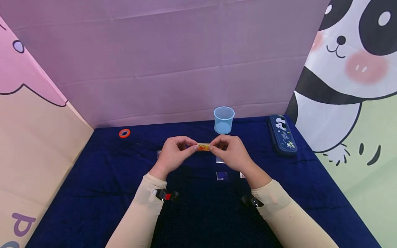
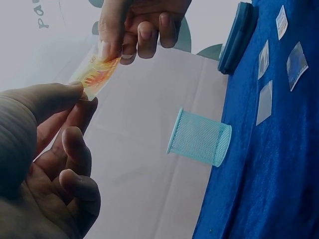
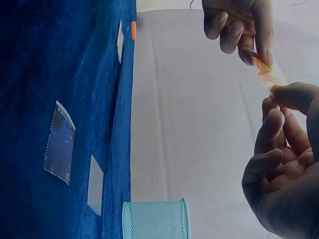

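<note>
The left hand [image 1: 172, 153] and right hand [image 1: 232, 151] each pinch one end of that yellow packet [image 1: 203, 147], and I'd fear an uneven tug tearing it above the worktop [image 1: 93, 172].

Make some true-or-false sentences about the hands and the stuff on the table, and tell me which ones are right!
1. The left hand and the right hand both pinch the yellow packet. True.
2. In the head view, the orange ring is left of the mesh cup. True.
3. The yellow packet is inside the mesh cup. False: it is between the two hands.
4. In the head view, the pencil case is right of the mesh cup. True.
5. The mesh cup lies on its side. False: it stands upright.
</note>
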Available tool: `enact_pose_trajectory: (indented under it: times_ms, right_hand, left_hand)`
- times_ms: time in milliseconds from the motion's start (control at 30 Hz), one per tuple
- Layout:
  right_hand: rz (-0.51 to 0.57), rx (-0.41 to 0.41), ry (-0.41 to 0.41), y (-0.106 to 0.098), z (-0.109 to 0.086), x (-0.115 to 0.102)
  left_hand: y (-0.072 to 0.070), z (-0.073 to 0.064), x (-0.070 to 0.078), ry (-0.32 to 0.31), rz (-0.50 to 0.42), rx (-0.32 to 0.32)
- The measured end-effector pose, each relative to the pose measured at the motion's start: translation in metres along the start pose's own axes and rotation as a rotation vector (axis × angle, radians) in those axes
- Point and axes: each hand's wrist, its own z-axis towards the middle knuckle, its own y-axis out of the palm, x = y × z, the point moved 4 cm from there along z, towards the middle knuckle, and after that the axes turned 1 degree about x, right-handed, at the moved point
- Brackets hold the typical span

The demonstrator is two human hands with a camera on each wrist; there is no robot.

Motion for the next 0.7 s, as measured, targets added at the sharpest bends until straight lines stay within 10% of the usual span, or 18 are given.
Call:
enact_pose_trajectory:
  times_ms: [700]
  right_hand:
    - [-0.001, 0.013, 0.045, -0.0055, 0.0008, -0.0010]
  left_hand:
    - [-0.0068, 0.0010, -0.0068, -0.051, -0.017, 0.047]
